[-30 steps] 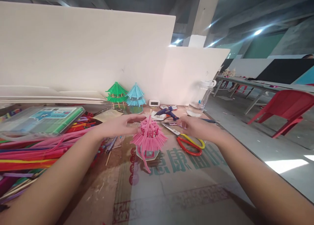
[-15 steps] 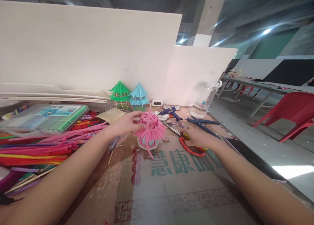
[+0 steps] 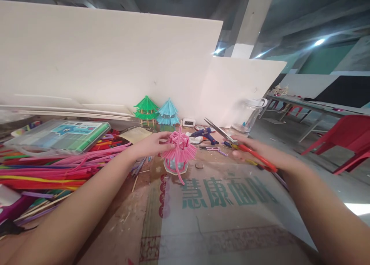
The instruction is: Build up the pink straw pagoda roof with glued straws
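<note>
My left hand [image 3: 153, 143] closes its fingers on the side of a small pink model [image 3: 179, 149]. Fuzzy pink pipe cleaners form its tiered roof, and it stands upright on a pale many-sided base [image 3: 175, 168]. One pipe cleaner strand hangs down the front and another sticks up at the top. Over at the right, my right hand [image 3: 253, 151] grips a pair of scissors [image 3: 221, 130] above the table. The blades point up and to the left, slightly parted at the tips. Their orange-red handle lies across the hand; some fingers are hidden.
Behind the model stand a green model [image 3: 146, 110], a light blue one [image 3: 168, 112], a small digital clock [image 3: 189, 122] and a glue gun [image 3: 205, 135]. A clear jug [image 3: 251, 114] is at back right. Pipe cleaners [image 3: 58, 168] and a plastic case [image 3: 63, 135] fill the left.
My right hand has lifted the scissors off the table and moved right, swinging the blades upward. My left hand stays on the pink model. The view has shifted slightly.
</note>
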